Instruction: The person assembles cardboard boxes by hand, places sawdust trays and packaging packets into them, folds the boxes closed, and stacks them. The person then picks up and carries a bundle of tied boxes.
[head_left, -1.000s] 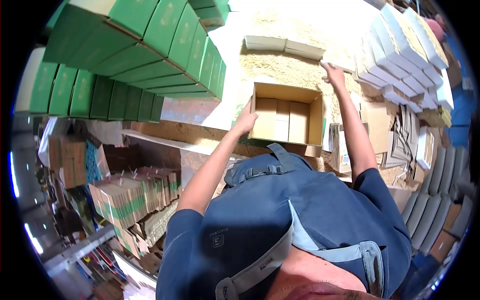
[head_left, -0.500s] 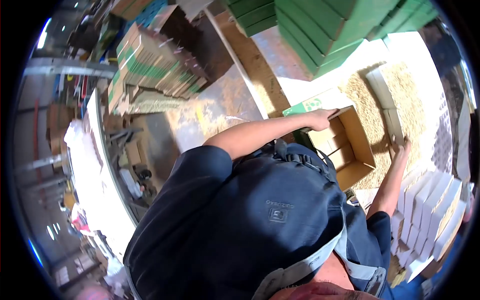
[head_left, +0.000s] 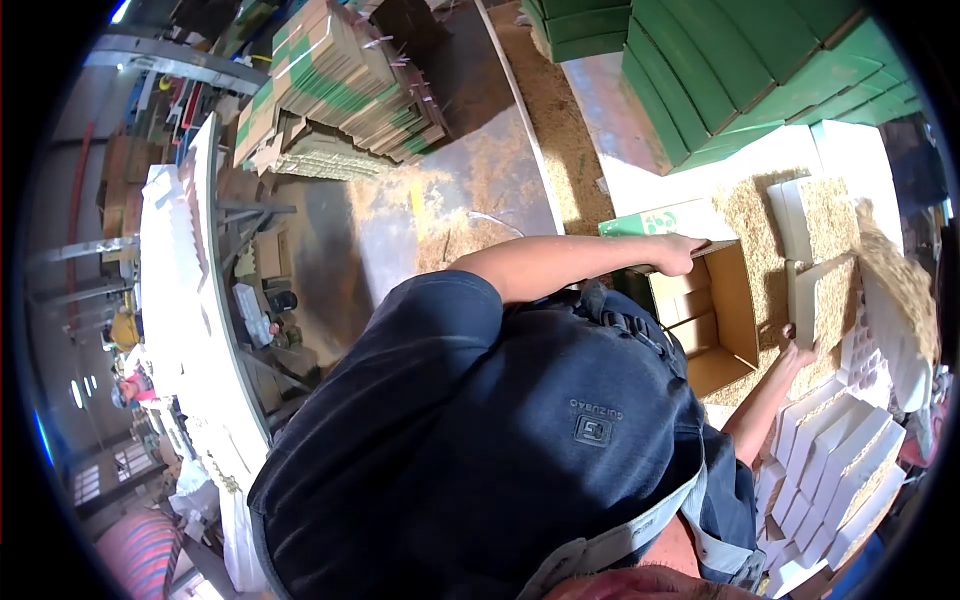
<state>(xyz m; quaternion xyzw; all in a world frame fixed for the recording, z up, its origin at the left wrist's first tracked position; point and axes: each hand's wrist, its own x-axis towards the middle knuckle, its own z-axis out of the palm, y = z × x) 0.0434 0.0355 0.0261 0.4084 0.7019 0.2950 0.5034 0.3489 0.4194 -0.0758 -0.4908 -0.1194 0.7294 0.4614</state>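
My left hand [head_left: 677, 254] is closed on the upper edge of an open cardboard box [head_left: 735, 310], which has a green-and-white printed flap [head_left: 655, 222]. Brown inner walls and a creased bottom show in the box; I see no goods inside. To the right, my right hand [head_left: 796, 352] grips the near end of a white-sided block with a tan, grainy top [head_left: 832, 305]. A second such block [head_left: 822, 218] lies just beyond it, end to end. What the blocks are made of, I cannot make out.
Green boxes [head_left: 720, 80] stand stacked at the top right. Several white-sided blocks [head_left: 835, 450] are piled at the lower right. A blurred tan-and-white piece [head_left: 900, 285] tilts at the far right. Flattened cartons [head_left: 340, 90] are stacked upper left, near a long white table [head_left: 190, 330].
The view has shifted, so most things sit lower. The block at my right hand now shows a gap from its neighbour. A tilted tan-and-white piece has appeared at the far right.
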